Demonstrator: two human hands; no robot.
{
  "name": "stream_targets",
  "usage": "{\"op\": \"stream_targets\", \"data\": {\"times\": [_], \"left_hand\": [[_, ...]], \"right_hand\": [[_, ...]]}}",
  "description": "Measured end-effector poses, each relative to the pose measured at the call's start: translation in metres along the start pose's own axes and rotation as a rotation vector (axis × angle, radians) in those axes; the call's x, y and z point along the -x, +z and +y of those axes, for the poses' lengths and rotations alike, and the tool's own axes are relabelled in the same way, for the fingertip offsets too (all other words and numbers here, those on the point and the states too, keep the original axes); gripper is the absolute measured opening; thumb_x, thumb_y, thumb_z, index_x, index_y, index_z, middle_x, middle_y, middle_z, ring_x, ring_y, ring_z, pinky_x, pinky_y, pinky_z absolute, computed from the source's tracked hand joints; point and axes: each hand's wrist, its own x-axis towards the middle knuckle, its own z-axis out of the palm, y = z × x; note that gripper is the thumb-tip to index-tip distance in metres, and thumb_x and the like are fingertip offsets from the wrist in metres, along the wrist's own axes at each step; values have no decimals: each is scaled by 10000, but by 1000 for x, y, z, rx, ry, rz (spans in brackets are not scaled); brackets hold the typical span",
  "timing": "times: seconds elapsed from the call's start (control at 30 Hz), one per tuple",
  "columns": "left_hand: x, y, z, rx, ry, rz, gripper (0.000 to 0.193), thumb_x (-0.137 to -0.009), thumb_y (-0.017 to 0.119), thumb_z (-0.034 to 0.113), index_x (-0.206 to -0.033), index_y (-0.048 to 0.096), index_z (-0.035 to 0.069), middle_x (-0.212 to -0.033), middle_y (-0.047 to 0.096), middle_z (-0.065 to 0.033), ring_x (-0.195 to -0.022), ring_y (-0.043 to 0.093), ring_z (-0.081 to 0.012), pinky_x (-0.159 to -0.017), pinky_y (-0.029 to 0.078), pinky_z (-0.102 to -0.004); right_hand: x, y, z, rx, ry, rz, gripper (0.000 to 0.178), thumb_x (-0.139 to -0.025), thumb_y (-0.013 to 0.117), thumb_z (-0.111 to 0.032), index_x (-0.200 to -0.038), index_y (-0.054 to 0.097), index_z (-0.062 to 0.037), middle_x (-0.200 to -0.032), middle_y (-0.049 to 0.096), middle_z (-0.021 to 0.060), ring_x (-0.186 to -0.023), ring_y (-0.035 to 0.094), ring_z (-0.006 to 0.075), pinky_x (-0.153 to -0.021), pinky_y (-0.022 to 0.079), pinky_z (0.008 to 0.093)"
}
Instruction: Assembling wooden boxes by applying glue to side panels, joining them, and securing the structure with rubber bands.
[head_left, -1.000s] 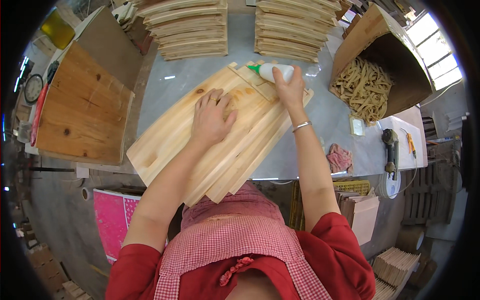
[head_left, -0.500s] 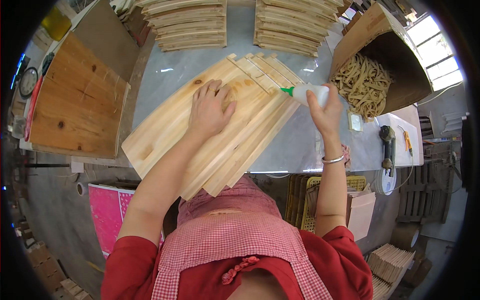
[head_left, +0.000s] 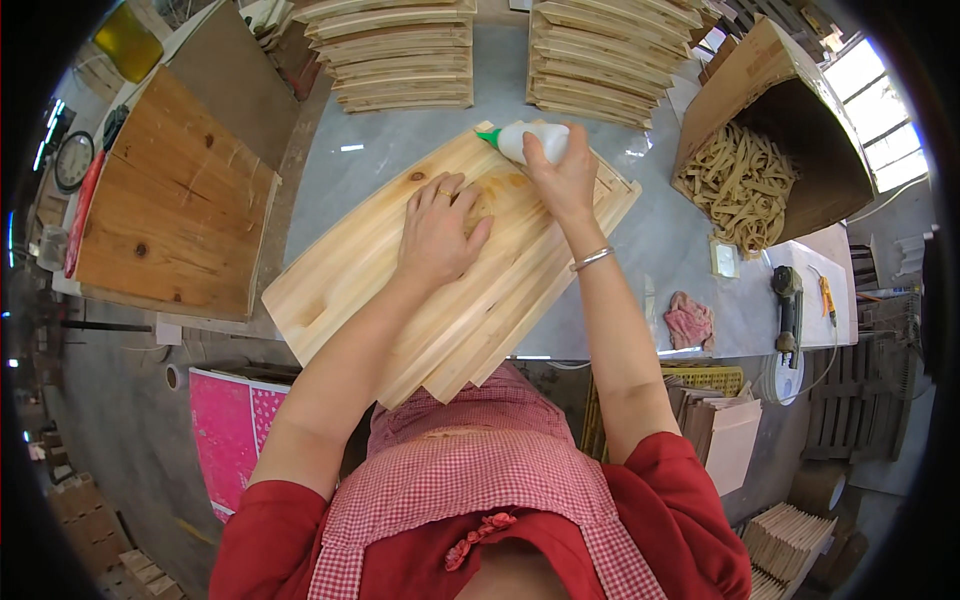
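Several pale wooden boards (head_left: pixel 350 270) lie overlapped and fanned out at a slant on the grey tabletop, their near ends reaching past its front edge. My left hand (head_left: pixel 440 232) rests on the top board, fingers stretched forward and slightly apart, holding nothing. In my right hand (head_left: pixel 562 180) is a white squeeze bottle (head_left: pixel 518 141) with a green nozzle, tipped sideways. Its tip points left, close to the far end of the top board. The fingers hide part of the bottle, and I cannot tell whether glue is coming out.
Two stacks of wooden pieces (head_left: pixel 405 60) stand at the back. At right, an open cardboard box (head_left: pixel 690 130) holds tan strips (head_left: pixel 740 185). A pink cloth (head_left: pixel 690 322) and a dark power tool (head_left: pixel 786 300) lie on the right. A brown wooden panel (head_left: pixel 170 200) stands at left.
My right hand has carried the squeeze bottle left and away from me, from the boards' right far ends to the top board's far end. My left hand stays on the board.
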Motion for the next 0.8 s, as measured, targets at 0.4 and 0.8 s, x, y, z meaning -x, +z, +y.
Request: {"op": "stream_targets", "data": {"times": [0.4,0.8], "left_hand": [[1,6,-5,-12,11,13,475,-928,672,336,-1313,629,61,-1422,556,-177,-1363,474,-363,-1146,350,-486],[24,-32,-37,37,36,-105,504,-969,660,345,-1403,590,97,-1563,475,-173,-1467,406,-363,-1205,297,-515]], "right_hand": [[58,-125,7,163,-113,-24,372,-852,786,-214,-1092,611,10,-890,709,223,-781,703,390,-711,557,455],[114,-128,44,-472,519,257,362,-989,699,-291,-1049,562,40,-834,670,133,-513,616,160,-433,498,286]]}}
